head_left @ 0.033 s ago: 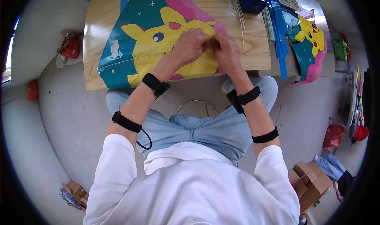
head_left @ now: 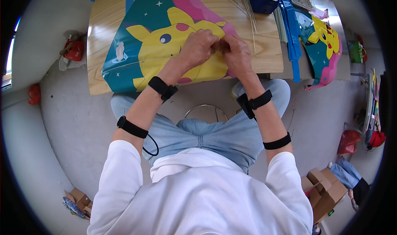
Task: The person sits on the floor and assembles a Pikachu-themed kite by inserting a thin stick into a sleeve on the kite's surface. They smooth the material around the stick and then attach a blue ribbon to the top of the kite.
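A glossy kite sheet (head_left: 120, 73), teal and pink with a yellow cartoon figure, lies on the wooden table. Across it runs a thin pale rod (head_left: 132, 64), leading toward my hands. My left hand (head_left: 199, 47) is closed, knuckles up, over the yellow figure. Right beside it my right hand (head_left: 236, 53) is closed too, near the sheet's pink right edge. The fingertips of both meet in a pinch, and what lies between them is hidden. Black straps (head_left: 162, 88) circle both my wrists and forearms.
Thin pale sticks (head_left: 244, 5) lie at the table's (head_left: 269, 49) back right, near a dark blue box (head_left: 260, 1). Blue strips (head_left: 292, 49) hang beside a second printed kite (head_left: 324, 40). Cardboard boxes (head_left: 326, 189) stand on the floor at lower right, near another person (head_left: 351, 175).
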The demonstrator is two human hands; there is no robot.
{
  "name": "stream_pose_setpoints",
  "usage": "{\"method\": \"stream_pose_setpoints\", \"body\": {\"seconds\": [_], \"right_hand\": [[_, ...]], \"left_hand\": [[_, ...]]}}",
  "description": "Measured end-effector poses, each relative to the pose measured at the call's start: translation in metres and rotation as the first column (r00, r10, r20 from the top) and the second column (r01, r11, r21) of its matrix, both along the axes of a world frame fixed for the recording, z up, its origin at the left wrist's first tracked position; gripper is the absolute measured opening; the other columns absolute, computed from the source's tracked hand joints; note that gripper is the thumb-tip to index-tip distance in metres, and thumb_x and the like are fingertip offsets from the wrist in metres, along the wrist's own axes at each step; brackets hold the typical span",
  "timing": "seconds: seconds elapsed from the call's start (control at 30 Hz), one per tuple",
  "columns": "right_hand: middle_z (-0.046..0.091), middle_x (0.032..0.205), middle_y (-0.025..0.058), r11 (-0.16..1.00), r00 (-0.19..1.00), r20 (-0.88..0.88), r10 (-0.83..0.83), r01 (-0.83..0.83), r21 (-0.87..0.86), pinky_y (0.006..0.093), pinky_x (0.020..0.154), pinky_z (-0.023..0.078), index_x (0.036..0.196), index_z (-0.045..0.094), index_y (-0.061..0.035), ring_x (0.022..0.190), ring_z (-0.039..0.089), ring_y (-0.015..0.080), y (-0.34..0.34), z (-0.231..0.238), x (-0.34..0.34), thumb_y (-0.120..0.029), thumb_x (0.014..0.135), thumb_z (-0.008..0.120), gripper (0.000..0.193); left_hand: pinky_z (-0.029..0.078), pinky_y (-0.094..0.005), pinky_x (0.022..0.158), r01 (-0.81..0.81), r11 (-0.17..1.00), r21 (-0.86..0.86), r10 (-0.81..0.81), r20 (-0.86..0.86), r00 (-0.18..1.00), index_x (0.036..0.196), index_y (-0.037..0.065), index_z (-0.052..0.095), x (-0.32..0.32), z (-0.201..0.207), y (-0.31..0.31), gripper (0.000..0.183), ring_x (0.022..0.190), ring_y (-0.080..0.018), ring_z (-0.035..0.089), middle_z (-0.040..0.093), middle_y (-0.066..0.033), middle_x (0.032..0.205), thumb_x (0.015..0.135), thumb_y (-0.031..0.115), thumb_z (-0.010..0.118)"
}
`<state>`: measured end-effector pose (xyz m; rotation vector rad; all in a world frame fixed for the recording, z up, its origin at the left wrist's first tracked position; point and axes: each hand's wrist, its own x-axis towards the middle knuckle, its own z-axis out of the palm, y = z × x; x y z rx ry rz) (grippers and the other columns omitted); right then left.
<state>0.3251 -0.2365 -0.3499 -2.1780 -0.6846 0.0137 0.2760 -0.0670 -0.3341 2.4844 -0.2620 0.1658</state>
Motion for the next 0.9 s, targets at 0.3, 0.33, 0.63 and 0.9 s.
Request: {"method": "stream_pose_setpoints", "body": {"seconds": [0.3,0.33,0.63,0.9], "right_hand": [[0.067,0.088,0.0127,1.000,0.999,-0.032,-0.012,0.011,-0.029,0.0445,0.074,0.052,0.089,0.067,-0.0088,0.088,0.065,0.0350,0.000,0.000,0.001,-0.006,0.080,0.065,0.009],[0.067,0.088,0.0125,0.999,0.999,-0.038,-0.012,0.011,-0.034,0.0446,0.074,0.052,0.089,0.067,-0.0088,0.088,0.066,0.0349,0.000,0.000,0.001,-0.006,0.080,0.065,0.010],[0.067,0.090,0.0117,0.999,0.999,-0.037,-0.012,0.010,-0.040,0.0440,0.075,0.052,0.090,0.068,-0.0089,0.089,0.065,0.0341,0.000,-0.001,0.002,-0.005,0.079,0.066,0.012],[0.067,0.086,0.0126,0.997,0.997,-0.076,-0.020,0.026,0.079,0.0370,0.070,0.052,0.090,0.068,-0.0030,0.077,0.067,0.0277,-0.003,-0.002,0.002,0.000,0.076,0.069,0.014]], "left_hand": [[0.048,-0.0452,0.077,-0.003,0.999,-0.045,0.002,-0.028,1.000,0.089,0.004,0.063,0.001,-0.003,0.002,0.011,0.086,-0.0346,0.058,0.062,-0.0124,0.085,0.078,0.001,0.064],[0.048,-0.0452,0.077,-0.011,0.996,-0.087,0.009,-0.032,0.999,0.090,0.004,0.063,0.001,-0.003,0.003,0.011,0.086,-0.0346,0.058,0.062,-0.0123,0.085,0.079,0.001,0.064],[0.047,-0.0450,0.075,-0.025,0.999,-0.031,0.024,-0.025,0.999,0.082,0.002,0.062,-0.001,0.001,-0.002,0.007,0.085,-0.0336,0.060,0.062,-0.0133,0.084,0.076,0.001,0.066],[0.047,-0.0412,0.069,-0.280,0.959,-0.037,0.283,0.128,0.951,0.083,0.002,0.062,-0.043,0.014,0.030,0.009,0.078,-0.0316,0.059,0.061,-0.0130,0.079,0.078,0.002,0.070]]}}
